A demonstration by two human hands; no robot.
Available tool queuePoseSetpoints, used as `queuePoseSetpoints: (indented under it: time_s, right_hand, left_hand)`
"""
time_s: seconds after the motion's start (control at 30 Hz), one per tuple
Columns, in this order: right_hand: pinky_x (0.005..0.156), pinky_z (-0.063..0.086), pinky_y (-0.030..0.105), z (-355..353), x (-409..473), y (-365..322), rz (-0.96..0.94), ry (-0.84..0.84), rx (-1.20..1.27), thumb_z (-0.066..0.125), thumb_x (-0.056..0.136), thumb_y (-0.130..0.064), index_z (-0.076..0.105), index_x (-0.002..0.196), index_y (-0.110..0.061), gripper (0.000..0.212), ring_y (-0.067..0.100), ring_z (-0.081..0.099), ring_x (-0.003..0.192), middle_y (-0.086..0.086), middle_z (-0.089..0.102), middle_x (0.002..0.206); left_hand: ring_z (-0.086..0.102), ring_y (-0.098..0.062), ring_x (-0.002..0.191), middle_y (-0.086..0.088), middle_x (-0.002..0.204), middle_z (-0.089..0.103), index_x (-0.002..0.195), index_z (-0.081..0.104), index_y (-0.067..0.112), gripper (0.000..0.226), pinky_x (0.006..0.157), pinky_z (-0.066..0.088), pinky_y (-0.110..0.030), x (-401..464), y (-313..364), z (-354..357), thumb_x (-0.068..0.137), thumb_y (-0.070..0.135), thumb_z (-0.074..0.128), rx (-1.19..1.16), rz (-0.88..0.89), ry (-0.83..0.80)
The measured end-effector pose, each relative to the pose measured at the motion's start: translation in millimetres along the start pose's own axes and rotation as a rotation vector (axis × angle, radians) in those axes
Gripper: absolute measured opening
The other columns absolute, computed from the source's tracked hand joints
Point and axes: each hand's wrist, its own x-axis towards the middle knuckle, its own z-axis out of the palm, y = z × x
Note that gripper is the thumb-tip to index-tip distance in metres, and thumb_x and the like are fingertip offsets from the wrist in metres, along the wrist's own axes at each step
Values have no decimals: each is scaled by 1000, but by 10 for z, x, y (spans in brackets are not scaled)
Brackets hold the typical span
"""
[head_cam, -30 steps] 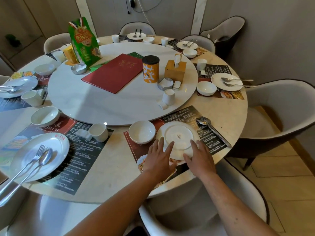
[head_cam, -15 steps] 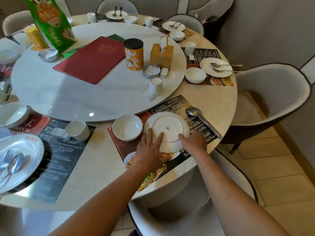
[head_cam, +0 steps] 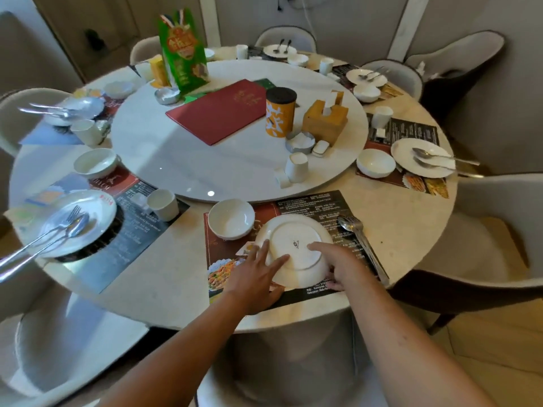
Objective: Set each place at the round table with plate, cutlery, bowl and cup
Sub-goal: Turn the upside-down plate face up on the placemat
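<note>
Upturned plate under both hands, lower centre of the frame

The round white ceramic plate point(head_cam: 294, 250) lies base-up on the dark printed placemat point(head_cam: 311, 204); the left hand point(head_cam: 255, 277) lays straight, released fingers point(head_cam: 278, 262) on its near-left rim, the right hand point(head_cam: 342, 268) touches its near-right rim, index extended. Small white bowl point(head_cam: 231, 218) just upper left, steel spoon and fork point(head_cam: 360, 245) just right; the pale marble tabletop point(head_cam: 411, 230) edge is close below, so turning it over needs lifting.

The right hand point(head_cam: 342, 267) covers the upturned plate's point(head_cam: 293, 248) near rim, perhaps with fingertips curled beneath.
</note>
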Motion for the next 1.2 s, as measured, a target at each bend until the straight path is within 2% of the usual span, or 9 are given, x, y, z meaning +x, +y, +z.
queuePoseSetpoints:
  time_s: [0.1,0.2,0.3,0.4,0.6,0.8,1.0,1.1,1.2]
  right_hand:
    - [72,56,44,23,-30,13,-20,-62,36,81,76,-37,53,117,-8,57,22,61,88,8,59,105]
    - [77,58,47,-85,-31,72,-103,7,24,81,78,-35,53,117,-10,55,28,62,97,10,57,104]
    - [77,61,48,-215,28,130,-177,51,-66,78,79,-41,56,127,-9,62,31,61,103,12,60,112]
    - [78,60,52,-280,36,73,-137,-13,-36,75,84,-44,53,130,-13,60,30,59,101,11,56,106]
    - [66,56,50,-288,72,5,-53,-90,38,81,78,-44,50,136,-17,71,29,55,114,14,53,127]
    - [74,56,51,-246,142,7,-30,-92,37,86,69,-44,48,137,-19,82,32,52,123,11,51,137]
    - [68,54,42,-242,107,64,-56,-183,131,84,75,-34,52,120,-14,59,28,62,102,9,62,111]
    - [58,54,34,-267,59,28,-170,-186,166,84,77,-32,53,124,-9,61,27,63,98,11,63,112]
    - [62,58,34,-361,-29,-47,-311,-193,273,74,83,-53,60,117,-10,56,25,65,92,11,66,103]
  left_hand:
    - [4,-34,155,-8,168,-7,156,6,45,72,111,42,-51,-36,188,33,97,63,43,12,-49,44]
    - [9,-34,153,-7,168,-3,155,8,42,75,107,46,-49,-27,288,37,95,64,46,-3,-108,63]
    - [13,-36,153,-9,168,-3,156,3,41,92,108,45,-52,25,325,11,86,71,55,-75,-224,36]
    - [16,-38,152,-13,166,1,157,-2,40,111,113,40,-54,104,346,0,75,82,60,-119,-313,13]
    - [13,-37,152,-15,166,-3,159,-3,39,115,113,37,-50,95,358,6,73,85,58,-27,-288,-20]
    - [13,-36,153,-16,167,-4,158,-9,40,114,112,39,-49,18,380,-21,76,84,56,-27,-276,-25]
    - [18,-37,151,-17,166,8,160,1,28,81,110,42,-49,-93,579,-44,99,48,50,86,-154,117]
    - [24,-38,149,-15,163,20,160,5,24,70,109,42,-50,-76,677,-115,103,38,45,131,-108,169]
    - [49,-34,133,-10,147,49,156,28,21,59,90,55,-48,-43,657,-330,102,28,48,61,-82,349]
